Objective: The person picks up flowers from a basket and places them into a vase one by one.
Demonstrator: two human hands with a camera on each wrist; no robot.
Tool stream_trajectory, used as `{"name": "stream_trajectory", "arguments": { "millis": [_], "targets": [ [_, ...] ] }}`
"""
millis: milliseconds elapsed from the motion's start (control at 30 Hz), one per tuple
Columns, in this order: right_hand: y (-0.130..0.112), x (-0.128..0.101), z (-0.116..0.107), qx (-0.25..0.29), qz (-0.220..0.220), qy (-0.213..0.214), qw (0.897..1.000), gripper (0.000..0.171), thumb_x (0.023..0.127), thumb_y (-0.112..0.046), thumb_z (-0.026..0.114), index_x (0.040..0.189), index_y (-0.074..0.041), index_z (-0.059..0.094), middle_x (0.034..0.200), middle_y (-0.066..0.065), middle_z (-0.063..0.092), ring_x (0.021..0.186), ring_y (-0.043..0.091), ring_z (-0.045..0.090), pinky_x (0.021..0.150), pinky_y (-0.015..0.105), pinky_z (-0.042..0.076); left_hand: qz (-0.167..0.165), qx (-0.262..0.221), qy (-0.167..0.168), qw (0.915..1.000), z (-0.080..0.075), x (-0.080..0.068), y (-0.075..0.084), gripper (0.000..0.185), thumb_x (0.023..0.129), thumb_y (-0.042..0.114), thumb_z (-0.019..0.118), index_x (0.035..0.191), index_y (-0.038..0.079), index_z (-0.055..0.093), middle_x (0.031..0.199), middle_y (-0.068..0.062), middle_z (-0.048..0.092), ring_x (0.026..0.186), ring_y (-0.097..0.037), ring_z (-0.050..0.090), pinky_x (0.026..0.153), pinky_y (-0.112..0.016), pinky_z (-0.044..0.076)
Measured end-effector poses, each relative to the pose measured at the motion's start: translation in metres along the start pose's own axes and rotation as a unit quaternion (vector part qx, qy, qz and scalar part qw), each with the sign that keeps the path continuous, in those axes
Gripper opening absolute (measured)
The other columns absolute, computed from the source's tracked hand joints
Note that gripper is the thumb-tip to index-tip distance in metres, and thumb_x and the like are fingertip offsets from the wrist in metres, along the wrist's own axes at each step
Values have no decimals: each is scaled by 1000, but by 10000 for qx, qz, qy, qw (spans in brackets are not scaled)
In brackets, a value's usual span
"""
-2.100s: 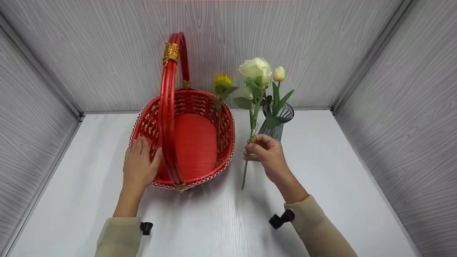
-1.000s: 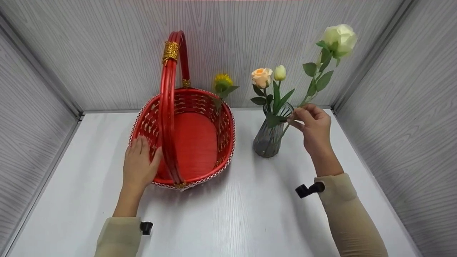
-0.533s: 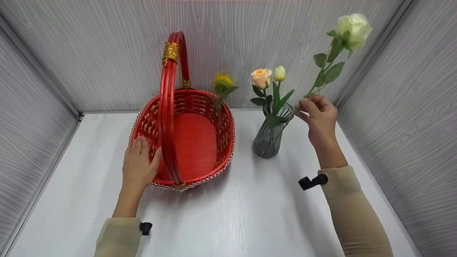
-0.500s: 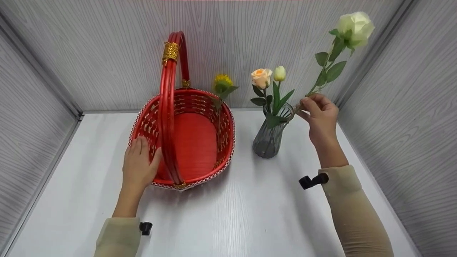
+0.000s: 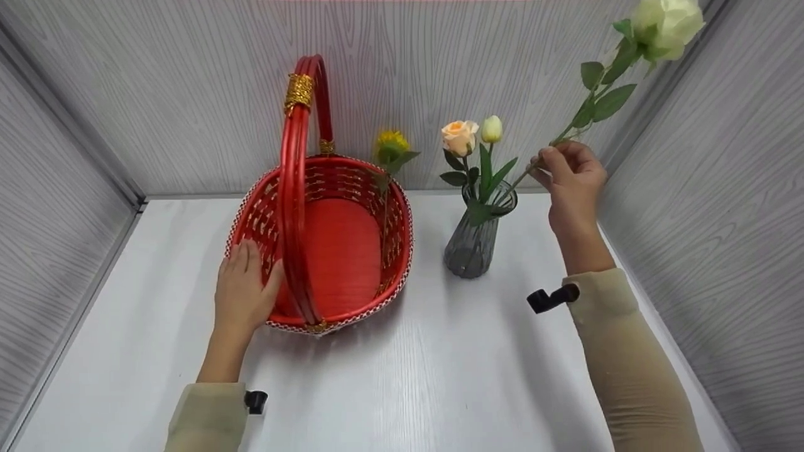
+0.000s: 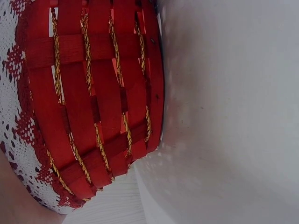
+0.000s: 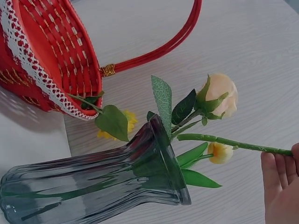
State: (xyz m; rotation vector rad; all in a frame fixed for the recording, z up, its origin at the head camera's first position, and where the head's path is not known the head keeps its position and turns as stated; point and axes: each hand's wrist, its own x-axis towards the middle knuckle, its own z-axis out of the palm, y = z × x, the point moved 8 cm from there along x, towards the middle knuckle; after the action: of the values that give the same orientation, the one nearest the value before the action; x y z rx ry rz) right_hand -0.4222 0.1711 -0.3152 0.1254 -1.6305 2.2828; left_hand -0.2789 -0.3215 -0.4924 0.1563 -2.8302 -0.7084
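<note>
the left hand [image 5: 242, 295] lies with its fingers straight and flat against the near left wall of the red basket [image 5: 342, 251], which stands on the worktop [image 5: 402, 376] left of centre, handle arched up over it; the left wrist view shows only the woven red side and lace trim at close range, so the hand holds nothing and merely rests on the basket. a yellow flower [image 5: 391, 145] leans at the basket's far right rim. right of the basket, toward the far edge of the worktop, stands a dark glass vase [image 5: 474, 242] with a peach rose [image 5: 460, 136] and a pale tulip bud [image 5: 492, 129] in it. the right hand [image 5: 571, 182] is just right of the vase mouth and above it, pinching the stem of a white rose [image 5: 666, 22] between thumb and fingertips. that stem's long axis runs on a slant, from its lower end at or just inside the vase mouth up and to the right, to the bloom high near the right wall. the right wrist view shows the bare stem end crossing level with the vase rim; whether it touches the glass cannot be told. the right hand is much the nearer to the vase, the left well apart from it.
</note>
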Motion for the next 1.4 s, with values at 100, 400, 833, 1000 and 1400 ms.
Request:
{"name": "stream_trajectory", "arguments": {
  "millis": [100, 400, 833, 1000, 1400],
  "targets": [
    [1, 2, 0, 25, -74, 120, 9999, 18, 88, -4, 74, 98, 2, 61, 93, 15, 62, 84, 25, 69, 80, 35, 61, -18, -18, 24, 10000, 0, 0, 0, 79, 104, 51, 33, 152, -10, 24, 158, -31, 25, 150, -46, 16, 121, -60, 12],
    [15, 5, -6, -353, -250, 113, 9990, 17, 90, -5, 72, 103, 0, 61, 95, 15, 63, 87, 25, 68, 81, 34, 61, -65, -73, -43, 9999, 1, -1, -1, 80, 104, 53, 33, 154, -9, 21, 160, -30, 22, 151, -45, 14, 122, -59, 9],
    [35, 0, 3, -1463, -475, -221, 9878, 19, 90, -8, 73, 108, -4, 65, 93, 9, 66, 84, 22, 68, 78, 28, 60, -80, -76, -77, 9999, 0, -3, 0, 79, 104, 51, 35, 153, -9, 21, 159, -30, 23, 151, -45, 14, 122, -58, 10],
    [46, -1, 7, -1738, -156, -355, 9840, 15, 93, -11, 69, 104, -2, 66, 93, 8, 64, 85, 21, 67, 77, 27, 60, -71, -64, -20, 10000, -1, -3, 0, 78, 104, 49, 37, 153, -10, 23, 159, -31, 24, 150, -46, 15, 122, -59, 10],
    [52, -2, 18, -1983, 372, -754, 9765, 12, 90, -8, 70, 96, 1, 66, 85, 8, 65, 69, 15, 63, 62, 23, 56, -96, -11, -67, 9999, 1, -1, -2, 86, 103, 59, 28, 153, -10, 21, 160, -30, 22, 151, -45, 14, 122, -59, 9]
  ]
}}
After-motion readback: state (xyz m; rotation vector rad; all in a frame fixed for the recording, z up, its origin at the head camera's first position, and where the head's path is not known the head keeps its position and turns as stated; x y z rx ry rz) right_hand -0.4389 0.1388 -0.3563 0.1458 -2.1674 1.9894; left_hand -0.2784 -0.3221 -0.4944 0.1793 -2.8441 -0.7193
